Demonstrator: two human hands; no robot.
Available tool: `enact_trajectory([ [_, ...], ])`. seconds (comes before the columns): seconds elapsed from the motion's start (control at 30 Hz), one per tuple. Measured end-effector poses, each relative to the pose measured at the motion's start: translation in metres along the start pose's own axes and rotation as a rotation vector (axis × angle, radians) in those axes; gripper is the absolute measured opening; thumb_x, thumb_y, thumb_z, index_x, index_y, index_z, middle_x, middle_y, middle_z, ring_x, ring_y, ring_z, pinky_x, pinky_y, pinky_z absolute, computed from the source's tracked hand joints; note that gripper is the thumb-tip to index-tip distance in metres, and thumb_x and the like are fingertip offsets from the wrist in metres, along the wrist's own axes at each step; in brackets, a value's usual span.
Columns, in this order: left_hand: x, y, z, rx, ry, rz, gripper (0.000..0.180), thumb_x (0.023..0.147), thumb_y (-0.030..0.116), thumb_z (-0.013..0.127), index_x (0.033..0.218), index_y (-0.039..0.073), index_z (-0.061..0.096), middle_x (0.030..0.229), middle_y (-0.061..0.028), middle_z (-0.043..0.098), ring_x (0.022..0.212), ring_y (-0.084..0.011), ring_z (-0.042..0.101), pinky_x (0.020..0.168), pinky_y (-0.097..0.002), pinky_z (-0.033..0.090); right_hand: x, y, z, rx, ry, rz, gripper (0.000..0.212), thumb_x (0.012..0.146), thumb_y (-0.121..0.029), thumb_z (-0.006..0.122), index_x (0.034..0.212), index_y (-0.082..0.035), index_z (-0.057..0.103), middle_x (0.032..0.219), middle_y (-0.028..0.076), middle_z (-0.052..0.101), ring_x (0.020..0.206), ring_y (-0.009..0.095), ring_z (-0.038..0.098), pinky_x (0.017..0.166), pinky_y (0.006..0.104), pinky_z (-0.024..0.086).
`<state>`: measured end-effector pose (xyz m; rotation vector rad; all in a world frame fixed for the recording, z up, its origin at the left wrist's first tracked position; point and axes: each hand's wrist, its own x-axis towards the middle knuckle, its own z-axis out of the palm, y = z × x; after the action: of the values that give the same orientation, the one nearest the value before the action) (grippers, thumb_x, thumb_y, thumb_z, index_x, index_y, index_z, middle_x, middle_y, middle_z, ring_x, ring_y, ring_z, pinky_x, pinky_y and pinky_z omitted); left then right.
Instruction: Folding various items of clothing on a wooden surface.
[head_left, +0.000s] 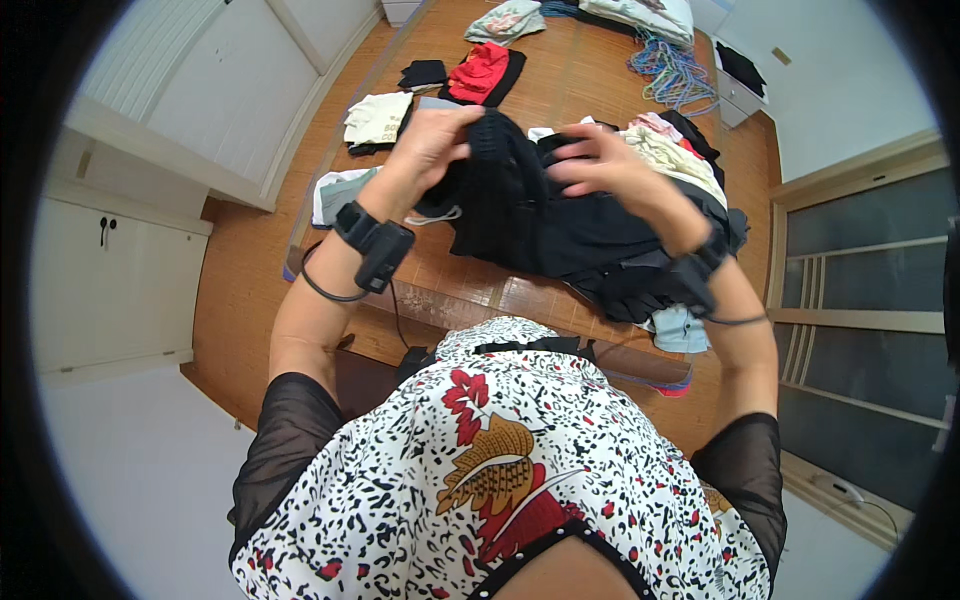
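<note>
A pair of black trousers with a ribbed elastic waistband spreads over the mat, its waist end lifted. My left hand is closed on that waistband, thumb and fingers pinching its edge. A white drawstring hangs below this hand. My right hand is at the other side of the waist, fingers stretched apart and slightly blurred; whether they touch the cloth is hard to see. The trousers' legs run right into a heap of dark clothes. Both wrists wear black strapped devices.
Folded clothes lie left and beyond: a cream top, a red garment, a small black piece, a patterned one. Hangers pile at the far right. More unfolded clothes lie right. White cabinets stand left.
</note>
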<state>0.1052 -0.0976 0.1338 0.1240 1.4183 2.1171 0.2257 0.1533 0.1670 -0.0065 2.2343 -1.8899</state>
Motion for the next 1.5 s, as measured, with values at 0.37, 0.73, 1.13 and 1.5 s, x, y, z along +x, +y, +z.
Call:
enact_trajectory([
  [0.37, 0.024, -0.037, 0.023, 0.334, -0.433, 0.245, 0.046, 0.103, 0.038, 0.048, 0.131, 0.003, 0.058, 0.13, -0.0078, 0.059, 0.114, -0.0111, 0.052, 0.095, -0.0294, 0.044, 0.055, 0.006, 0.016, 0.279, 0.481, 0.1, 0.011, 0.076, 0.0, 0.059, 0.085, 0.003, 0.065, 0.079, 0.008, 0.067, 0.069, 0.019, 0.063, 0.065, 0.0311, 0.053],
  [0.73, 0.067, -0.074, -0.007, 1.654, -1.009, 0.648, 0.05, 0.082, 0.03, 0.075, 0.123, 0.007, 0.061, 0.122, -0.0163, 0.061, 0.126, -0.0332, 0.049, 0.105, -0.044, 0.036, -0.017, -0.117, -0.071, 0.508, 0.261, -0.025, 0.017, 0.078, -0.004, 0.068, 0.093, 0.002, 0.073, 0.085, 0.013, 0.074, 0.075, 0.019, 0.07, 0.071, 0.0318, 0.056],
  [1.13, 0.133, 0.013, 0.096, 1.848, -0.742, 1.53, 0.016, 0.081, 0.001, 0.057, 0.095, 0.006, 0.063, 0.082, -0.0108, 0.065, 0.091, -0.0251, 0.064, 0.099, -0.0388, 0.04, -0.147, -0.021, -0.234, -1.043, 0.878, 0.319, 0.03, 0.072, -0.007, 0.069, 0.1, 0.002, 0.07, 0.088, 0.019, 0.072, 0.079, 0.033, 0.07, 0.075, 0.0394, 0.055],
  [1.5, 0.011, -0.015, 0.264, 1.122, -1.281, 1.62, 0.014, 0.082, 0.012, 0.068, 0.087, 0.004, 0.058, 0.079, -0.0132, 0.062, 0.077, -0.0346, 0.062, 0.069, -0.0422, 0.049, -0.409, -0.02, -0.219, -1.139, 1.605, 0.525, 0.016, 0.069, -0.008, 0.068, 0.083, -0.005, 0.075, 0.082, 0.018, 0.072, 0.079, 0.029, 0.07, 0.072, 0.037, 0.054],
])
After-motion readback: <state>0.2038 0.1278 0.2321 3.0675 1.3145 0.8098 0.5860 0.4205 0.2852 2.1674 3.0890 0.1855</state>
